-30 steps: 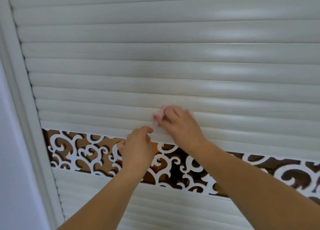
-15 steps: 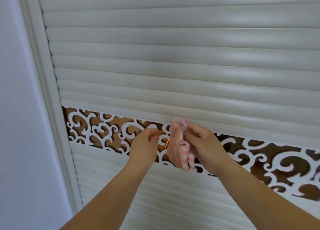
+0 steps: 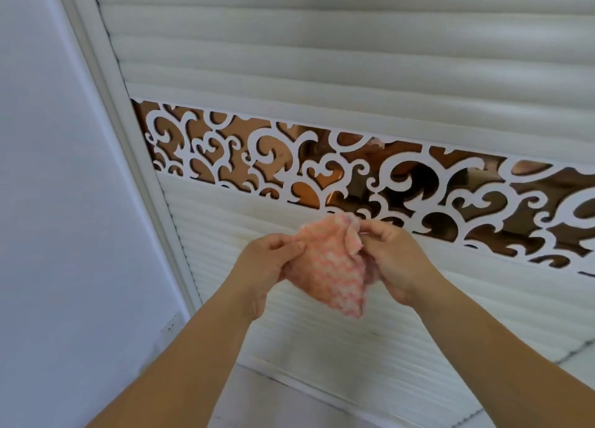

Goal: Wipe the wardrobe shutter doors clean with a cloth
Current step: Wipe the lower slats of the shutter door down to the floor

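Note:
A white slatted wardrobe shutter door (image 3: 354, 57) fills the view, crossed by a band of white scrollwork over copper mirror (image 3: 289, 167). In front of the lower slats I hold a pink and white checked cloth (image 3: 328, 266) between both hands, away from the door. My left hand (image 3: 260, 266) pinches the cloth's left edge with thumb and fingers. My right hand (image 3: 396, 260) pinches its upper right corner, where the cloth folds over. The cloth hangs spread between the two hands.
A white door frame (image 3: 106, 112) runs down the left side beside a plain pale wall (image 3: 48, 202). The door's bottom rail (image 3: 322, 385) and a strip of floor show at the lower right.
My right hand has lifted the cloth off the slats and come down below the scrollwork band. My left hand has left the door and taken the cloth's edge. The view has tilted downward.

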Action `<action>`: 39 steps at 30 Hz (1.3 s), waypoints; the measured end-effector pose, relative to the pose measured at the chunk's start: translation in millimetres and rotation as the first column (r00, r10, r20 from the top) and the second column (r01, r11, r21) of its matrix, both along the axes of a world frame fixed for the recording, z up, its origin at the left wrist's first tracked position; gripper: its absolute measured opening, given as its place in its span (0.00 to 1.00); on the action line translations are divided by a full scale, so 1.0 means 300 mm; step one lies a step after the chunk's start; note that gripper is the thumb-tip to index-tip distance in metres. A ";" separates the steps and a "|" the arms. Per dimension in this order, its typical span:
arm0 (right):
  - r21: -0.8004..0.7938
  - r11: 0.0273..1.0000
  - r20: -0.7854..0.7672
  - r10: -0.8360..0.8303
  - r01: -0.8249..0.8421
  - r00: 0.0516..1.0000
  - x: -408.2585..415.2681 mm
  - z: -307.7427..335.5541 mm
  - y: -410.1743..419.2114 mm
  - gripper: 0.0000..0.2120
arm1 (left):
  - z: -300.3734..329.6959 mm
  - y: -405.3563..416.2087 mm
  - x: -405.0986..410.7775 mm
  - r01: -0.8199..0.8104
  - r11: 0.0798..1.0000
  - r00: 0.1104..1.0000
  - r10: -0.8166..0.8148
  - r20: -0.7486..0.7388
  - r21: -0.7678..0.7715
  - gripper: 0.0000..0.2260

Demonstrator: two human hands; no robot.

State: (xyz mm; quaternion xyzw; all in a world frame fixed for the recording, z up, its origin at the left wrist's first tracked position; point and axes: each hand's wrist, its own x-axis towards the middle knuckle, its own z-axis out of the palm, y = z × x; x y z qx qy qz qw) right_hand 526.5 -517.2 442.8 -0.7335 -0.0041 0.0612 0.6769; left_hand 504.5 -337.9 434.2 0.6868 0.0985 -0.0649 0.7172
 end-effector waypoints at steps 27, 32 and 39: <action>0.501 0.792 -0.562 -0.010 0.350 0.827 0.144 -0.957 0.531 0.16 | -0.962 0.387 0.215 -0.166 0.924 0.627 -0.170 -0.760 -0.344 0.19; 0.355 0.904 -0.558 0.000 0.239 0.830 0.149 -1.134 0.471 0.16 | -1.143 0.372 0.282 -0.248 0.865 0.813 -0.059 -0.579 -0.437 0.07; -0.082 0.988 -0.341 -0.152 0.132 0.928 0.263 -1.285 0.420 0.29 | -1.233 0.430 0.408 0.089 0.981 0.960 -0.131 -0.247 -0.174 0.06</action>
